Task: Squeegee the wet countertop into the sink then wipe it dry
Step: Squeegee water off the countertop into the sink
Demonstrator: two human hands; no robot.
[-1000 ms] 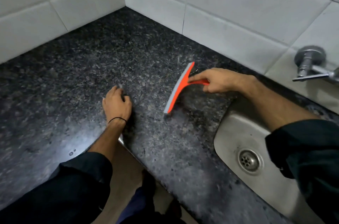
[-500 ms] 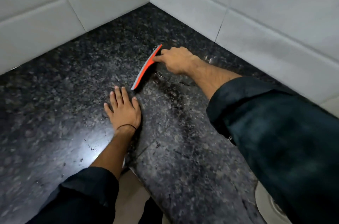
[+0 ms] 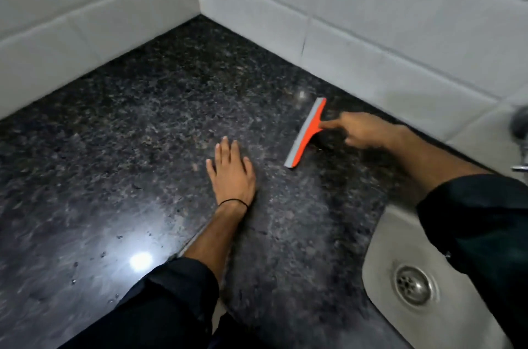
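An orange squeegee (image 3: 307, 132) with a grey blade stands on the dark speckled granite countertop (image 3: 128, 131), near the back wall. My right hand (image 3: 363, 130) grips its handle from the right, index finger stretched toward the blade. My left hand (image 3: 231, 174) lies flat on the counter, fingers apart, a little left of and nearer than the blade. The steel sink (image 3: 380, 257) with its round drain (image 3: 413, 284) sits at the lower right, partly hidden by my right sleeve. Small water drops glint on the near left counter.
White tiled walls (image 3: 371, 34) meet in a corner behind the counter. A metal tap (image 3: 521, 122) shows at the right edge. A ceiling light reflects off the wet counter at the lower left. The counter's front edge runs under my left forearm.
My right hand has drawn the squeegee from near the corner rightward toward the sink. The view has swung right, and the sink shows again. My left hand stays flat on the counter.
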